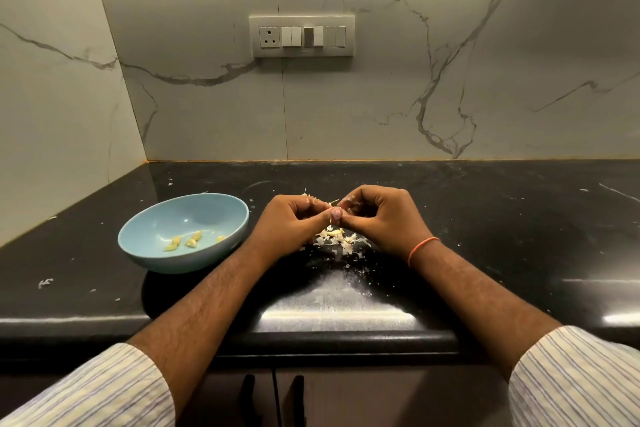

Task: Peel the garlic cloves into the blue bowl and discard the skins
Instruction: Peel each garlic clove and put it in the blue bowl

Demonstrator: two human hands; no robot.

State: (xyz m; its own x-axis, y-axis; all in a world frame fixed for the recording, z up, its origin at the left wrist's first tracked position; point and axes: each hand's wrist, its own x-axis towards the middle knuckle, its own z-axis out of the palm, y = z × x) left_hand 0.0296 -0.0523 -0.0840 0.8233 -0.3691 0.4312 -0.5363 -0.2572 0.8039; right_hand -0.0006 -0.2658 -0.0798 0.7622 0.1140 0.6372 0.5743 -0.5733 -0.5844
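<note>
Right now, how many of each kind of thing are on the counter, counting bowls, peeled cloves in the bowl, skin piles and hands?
Blue bowl: 1
Peeled cloves in the bowl: 4
Main pile of skins: 1
Hands, left hand and right hand: 2
Total: 8

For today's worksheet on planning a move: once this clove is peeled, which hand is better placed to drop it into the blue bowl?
Probably the left hand: the blue bowl lies directly beside it, on its outer side.
</note>
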